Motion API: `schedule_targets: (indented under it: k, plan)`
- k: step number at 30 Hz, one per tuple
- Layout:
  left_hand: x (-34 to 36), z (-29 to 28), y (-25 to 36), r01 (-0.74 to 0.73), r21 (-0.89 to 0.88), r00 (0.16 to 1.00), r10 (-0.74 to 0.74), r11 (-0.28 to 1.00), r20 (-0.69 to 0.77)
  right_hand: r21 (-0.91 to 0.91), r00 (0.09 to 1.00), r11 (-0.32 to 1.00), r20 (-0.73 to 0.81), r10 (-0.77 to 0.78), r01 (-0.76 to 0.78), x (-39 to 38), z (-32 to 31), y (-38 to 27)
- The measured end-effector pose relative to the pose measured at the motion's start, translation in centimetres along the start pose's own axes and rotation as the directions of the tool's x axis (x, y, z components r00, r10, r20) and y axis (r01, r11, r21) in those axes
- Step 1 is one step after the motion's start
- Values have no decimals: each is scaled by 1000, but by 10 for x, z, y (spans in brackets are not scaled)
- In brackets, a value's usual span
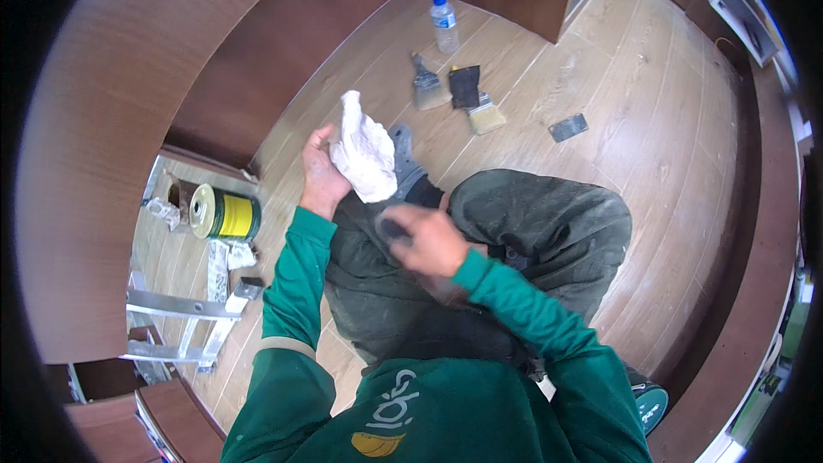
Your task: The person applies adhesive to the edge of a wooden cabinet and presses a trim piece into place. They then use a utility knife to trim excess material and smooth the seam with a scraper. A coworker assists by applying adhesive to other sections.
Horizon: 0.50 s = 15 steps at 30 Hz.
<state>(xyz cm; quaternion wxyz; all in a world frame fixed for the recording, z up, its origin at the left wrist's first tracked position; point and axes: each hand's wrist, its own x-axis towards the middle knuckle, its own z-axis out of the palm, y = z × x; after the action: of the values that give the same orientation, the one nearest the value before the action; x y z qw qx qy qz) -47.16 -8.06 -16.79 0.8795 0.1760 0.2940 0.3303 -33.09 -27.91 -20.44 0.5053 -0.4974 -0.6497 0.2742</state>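
Observation:
My left hand point(322, 176) is raised in front of my left knee. It holds a crumpled white cloth point(365, 154), which stands up to a narrow tip and bulges lower down. My right hand point(431, 240) is just below and to the right of the cloth, over my lap, blurred by motion. Its fingers are closed round a small dark object point(392, 228) whose kind I cannot make out. A gap separates the right hand from the cloth.
Ahead on the wood-look floor are a water bottle point(444, 24), a paintbrush point(427, 86), another brush point(486, 115), a black piece point(465, 87) and a grey flat rectangle point(568, 127). Left are a yellow-labelled can point(225, 213) and a metal ladder point(184, 304). Brown panels point(283, 43) surround me.

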Motion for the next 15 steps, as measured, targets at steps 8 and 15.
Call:
schedule_targets:
  k: [8, 15]
  plan:
    - [81, 3, -79, -256, 480, 928, 353, 839, -121, -324, 886, 843, -331, 324, -429, 16, -214, 65]
    - [111, 90, -103, -323, 712, 885, 465, 624, -6, -17, 617, 724, -536, 576, -690, -30, -250, 130]
